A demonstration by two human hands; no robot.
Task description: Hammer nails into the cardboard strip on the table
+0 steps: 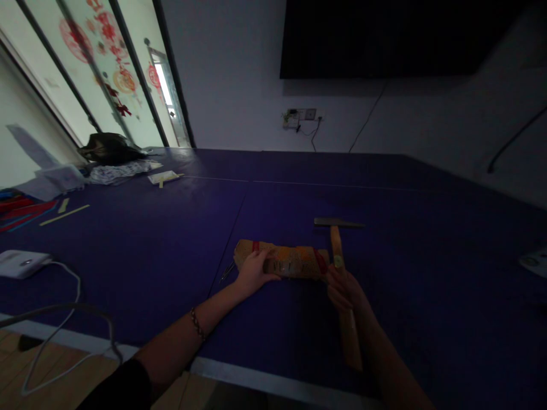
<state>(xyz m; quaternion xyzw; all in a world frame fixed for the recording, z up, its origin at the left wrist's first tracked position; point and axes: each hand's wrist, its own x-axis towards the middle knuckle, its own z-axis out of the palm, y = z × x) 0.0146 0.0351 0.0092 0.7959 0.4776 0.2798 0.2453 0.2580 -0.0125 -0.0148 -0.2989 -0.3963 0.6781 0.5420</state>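
A long brown speckled block (305, 263) with red bands and orange patches lies across the purple table. Several small upright marks, perhaps nails, show along its near face, too dim to make out well. My left hand (255, 271) holds the block at its left part, thumb along the near side and fingers over the top. In my right hand (347, 291) is a hammer (336, 242), gripped by its wooden handle. Its metal head points away from me, beyond the block's right end. Beside the block's left end lies a thin dark metal tool (227, 272).
The purple table (179, 228) reaches back to the wall. On its left are a white device (23, 263) with a cable, red and blue strips (25, 213), a clear container (60, 179) and a dark bag (111, 148). A pale object (534, 262) sits at far right.
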